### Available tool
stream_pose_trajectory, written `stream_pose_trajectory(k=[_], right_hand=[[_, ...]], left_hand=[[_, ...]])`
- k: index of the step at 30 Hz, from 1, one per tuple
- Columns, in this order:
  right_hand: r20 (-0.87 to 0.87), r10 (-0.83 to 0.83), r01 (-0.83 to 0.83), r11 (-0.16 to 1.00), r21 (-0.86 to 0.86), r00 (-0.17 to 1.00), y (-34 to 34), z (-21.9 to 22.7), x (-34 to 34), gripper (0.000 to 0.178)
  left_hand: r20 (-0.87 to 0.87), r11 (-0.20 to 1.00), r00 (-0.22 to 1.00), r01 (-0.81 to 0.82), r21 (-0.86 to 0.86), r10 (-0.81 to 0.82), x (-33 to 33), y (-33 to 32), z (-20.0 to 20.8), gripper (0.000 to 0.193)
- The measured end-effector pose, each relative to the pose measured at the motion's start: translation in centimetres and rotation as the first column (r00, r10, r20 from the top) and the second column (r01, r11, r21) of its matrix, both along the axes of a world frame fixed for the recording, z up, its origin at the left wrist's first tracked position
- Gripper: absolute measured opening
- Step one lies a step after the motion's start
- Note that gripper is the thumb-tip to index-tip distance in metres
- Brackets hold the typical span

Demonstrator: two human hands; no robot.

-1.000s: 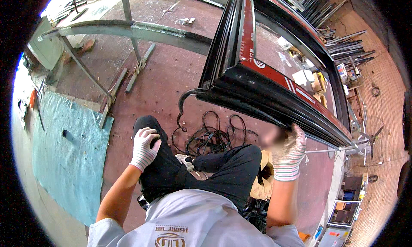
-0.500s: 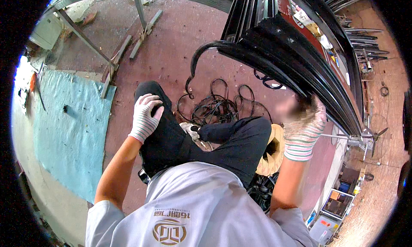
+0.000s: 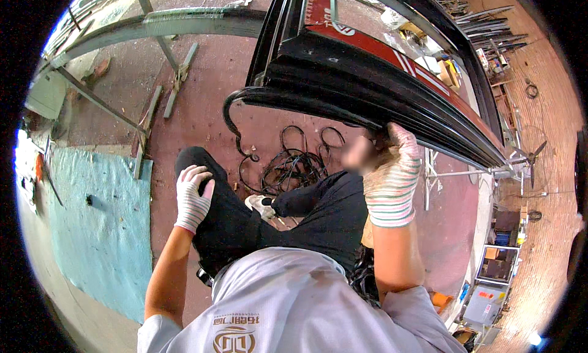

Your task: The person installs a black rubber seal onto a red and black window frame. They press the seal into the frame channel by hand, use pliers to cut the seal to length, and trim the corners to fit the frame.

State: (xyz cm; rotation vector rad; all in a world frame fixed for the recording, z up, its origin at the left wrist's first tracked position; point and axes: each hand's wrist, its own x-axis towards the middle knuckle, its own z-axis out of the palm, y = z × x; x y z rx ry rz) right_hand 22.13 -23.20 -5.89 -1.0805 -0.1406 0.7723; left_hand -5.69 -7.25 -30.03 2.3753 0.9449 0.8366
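Note:
My left hand (image 3: 195, 200), in a striped knit glove, rests on my left knee (image 3: 199, 160) with its fingers laid out and nothing in them. My gloved right hand (image 3: 395, 184) is raised at the lower edge of a black frame (image 3: 361, 77) with a red printed band. Its fingers are curled in against that edge. The fingertips are blurred, and what they pinch is hidden. From the frame's left end a flexible black strip (image 3: 228, 113) curves down to the floor. Tangled black strip (image 3: 294, 172) lies in loops beyond my crossed legs.
A grey metal stand (image 3: 202, 23) is at the far left. Nearer, a light-blue mat (image 3: 101, 212) covers the floor. On the right are a fan (image 3: 531, 157), a grey box (image 3: 484, 304) and a brick wall (image 3: 545, 230). A tan spool (image 3: 367, 232) is mostly hidden behind my right leg.
The view has shifted, so the frame and stand appear further left. My right hand stays at the frame's edge and covers more of the spool. My left hand has stayed on the knee.

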Motion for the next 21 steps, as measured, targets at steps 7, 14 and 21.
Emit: stream_pose_trajectory(k=[7, 14, 21], right_hand=[[0.072, 0.144, -0.145, 0.989, 0.006, 0.987, 0.2, -0.7, -0.3, 0.037], [0.01, 0.154, -0.154, 0.987, -0.046, 0.988, 1.5, -1.2, -1.1, 0.039], [-0.079, 0.165, -0.165, 0.986, 0.0, 0.983, 3.1, -1.3, -2.1, 0.038]], left_hand=[[-0.034, 1.0, 0.999, 0.016, -0.027, -0.017, -0.1, 0.1, -0.1, 0.015], [-0.032, 0.999, 0.999, 0.019, -0.028, -0.02, -0.1, -0.1, 0.1, 0.016], [-0.013, 1.0, 1.0, 0.014, 0.004, -0.014, 0.4, -0.1, 0.3, 0.017]])
